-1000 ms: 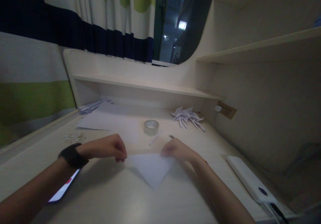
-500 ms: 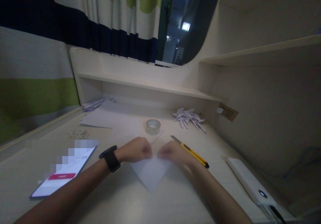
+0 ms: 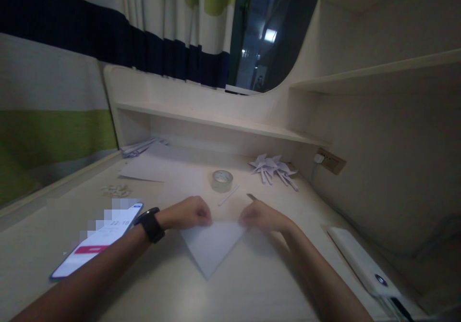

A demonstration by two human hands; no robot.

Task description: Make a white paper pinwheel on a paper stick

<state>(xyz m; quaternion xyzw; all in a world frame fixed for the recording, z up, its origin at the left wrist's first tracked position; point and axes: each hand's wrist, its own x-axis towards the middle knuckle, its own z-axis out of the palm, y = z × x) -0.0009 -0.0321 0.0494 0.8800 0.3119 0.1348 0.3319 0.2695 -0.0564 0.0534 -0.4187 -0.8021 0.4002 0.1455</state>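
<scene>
- The left hand (image 3: 189, 213) and right hand (image 3: 261, 215) now press the top edge of a white paper triangle (image 3: 212, 245) flat on the table (image 3: 252, 293), fingers curled down on it; half a second ago they were nearly touching at the middle, and now they sit apart, one near each upper corner.
- That spread reads as a crease being run outward along the fold.
- The paper lies between and just below the hands, its point aimed toward the person.
- Just beyond the hands stand a tape roll (image 3: 222, 180) and a thin white stick (image 3: 228, 195).
- The yellow knife seen before is now hidden behind the right hand, only its tip (image 3: 251, 197) showing.
- A lit phone (image 3: 97, 247) lies beside the left wrist, which wears a black watch (image 3: 150, 224).
- Folded paper shapes (image 3: 273, 167) lie well beyond the right hand.
</scene>
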